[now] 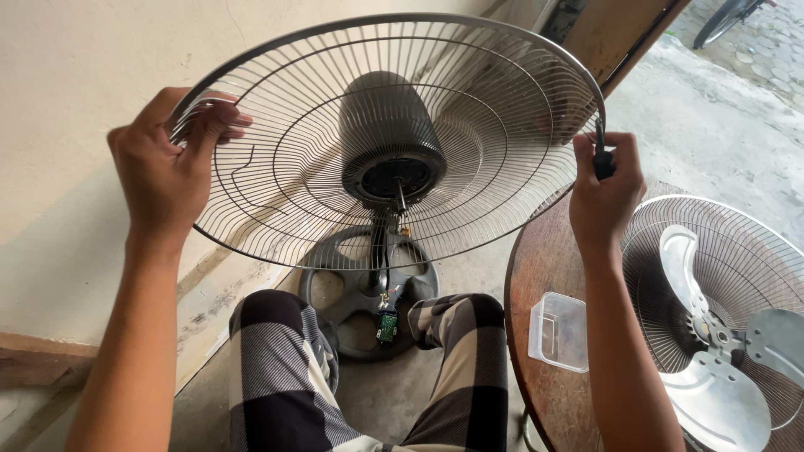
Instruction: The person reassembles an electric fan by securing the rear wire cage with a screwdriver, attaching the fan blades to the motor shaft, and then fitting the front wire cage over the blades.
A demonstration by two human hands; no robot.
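Checkered knees (368, 368) below, we grip rear wire guard (394, 142) at rim w/ both hands, left hand (163, 172) and right hand (605, 192) clenched, on motor (389, 134); blade (712, 368) & front guard (737, 251) off, right of grip.

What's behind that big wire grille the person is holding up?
Behind the wire grille sits the dark fan motor, its shaft poking through. Below is the round base. The stand between them is mostly hidden.
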